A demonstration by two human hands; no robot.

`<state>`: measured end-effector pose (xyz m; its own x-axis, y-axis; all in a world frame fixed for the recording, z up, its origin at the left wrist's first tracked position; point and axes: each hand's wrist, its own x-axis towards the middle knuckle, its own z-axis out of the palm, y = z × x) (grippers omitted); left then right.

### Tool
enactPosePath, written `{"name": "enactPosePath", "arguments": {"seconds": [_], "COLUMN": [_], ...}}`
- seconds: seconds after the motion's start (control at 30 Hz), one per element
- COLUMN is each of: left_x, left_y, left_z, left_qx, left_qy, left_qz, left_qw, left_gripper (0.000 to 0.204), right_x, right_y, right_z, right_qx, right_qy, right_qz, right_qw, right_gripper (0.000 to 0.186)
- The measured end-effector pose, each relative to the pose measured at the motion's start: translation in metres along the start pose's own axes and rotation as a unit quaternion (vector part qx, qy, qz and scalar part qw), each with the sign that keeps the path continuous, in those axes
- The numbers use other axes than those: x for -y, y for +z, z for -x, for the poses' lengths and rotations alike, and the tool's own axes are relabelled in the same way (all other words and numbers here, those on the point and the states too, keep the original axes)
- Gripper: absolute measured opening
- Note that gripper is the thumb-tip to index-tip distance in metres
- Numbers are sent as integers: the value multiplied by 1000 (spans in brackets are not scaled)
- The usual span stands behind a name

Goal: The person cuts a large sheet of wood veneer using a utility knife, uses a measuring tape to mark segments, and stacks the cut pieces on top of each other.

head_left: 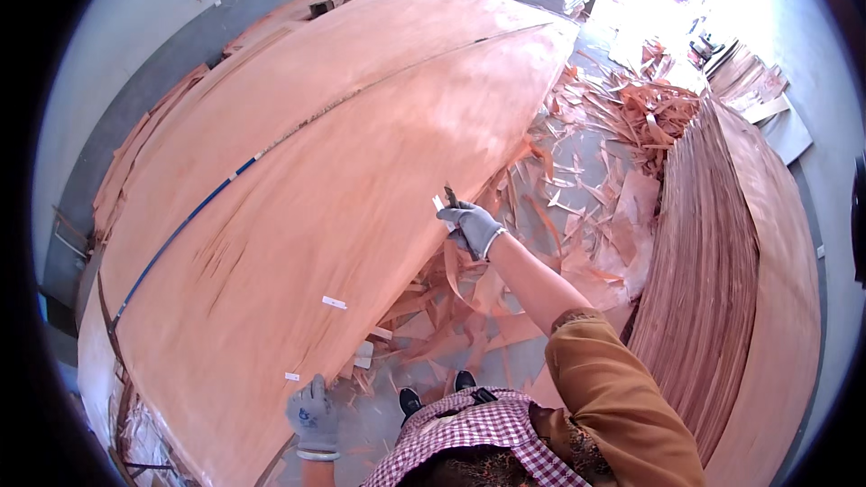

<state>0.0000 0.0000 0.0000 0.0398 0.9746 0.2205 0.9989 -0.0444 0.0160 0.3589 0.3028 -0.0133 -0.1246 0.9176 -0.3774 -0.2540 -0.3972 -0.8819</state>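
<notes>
Scrap-littered floor (379, 401). Right gloved hand (471, 227) is closed on dark tool (451, 196) and white slip (438, 203) at wood sheet's (298, 225) right edge; sheet spreads leftward. Left gloved hand (314, 417), fingers extended, by near end. Floor runs between sheet and veneer stack (704, 280).

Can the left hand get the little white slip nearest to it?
Probably yes: the left hand is very near the white slip on the wood sheet, and nothing seems to lie between them.

Woodworking workshop, with stacked veneer sheets (702, 293) and scattered offcuts (651, 110)
</notes>
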Motion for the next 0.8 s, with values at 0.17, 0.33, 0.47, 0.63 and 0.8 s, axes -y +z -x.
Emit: {"name": "enactPosePath", "arguments": {"seconds": [0.17, 0.33, 0.47, 0.63, 0.8], "left_x": [-2, -16, -11, -23, -22], "left_y": [-13, -15, -37, -25, 28], "left_z": [-9, -7, 2, 57, 44], "left_qx": [27, -9, -1, 177, 309], "left_qy": [-3, 17, 13, -4, -4], "left_qz": [-23, 34, -34, 83, 194], "left_qw": [999, 999, 999, 981, 931], "left_gripper": [21, 22, 19, 21, 30], "right_x": [6, 16, 6, -26, -70], "right_y": [19, 6, -1, -31, -89], "right_z": [-14, 23, 35, 80, 57], "right_qx": [-83, -44, -8, -40, -92], "right_qy": [-75, -7, -7, 60, 133], "right_qz": [162, 58, 40, 82, 68], "right_qw": [980, 997, 999, 994, 984], "right_gripper": [27, 22, 12, 11, 13]}}
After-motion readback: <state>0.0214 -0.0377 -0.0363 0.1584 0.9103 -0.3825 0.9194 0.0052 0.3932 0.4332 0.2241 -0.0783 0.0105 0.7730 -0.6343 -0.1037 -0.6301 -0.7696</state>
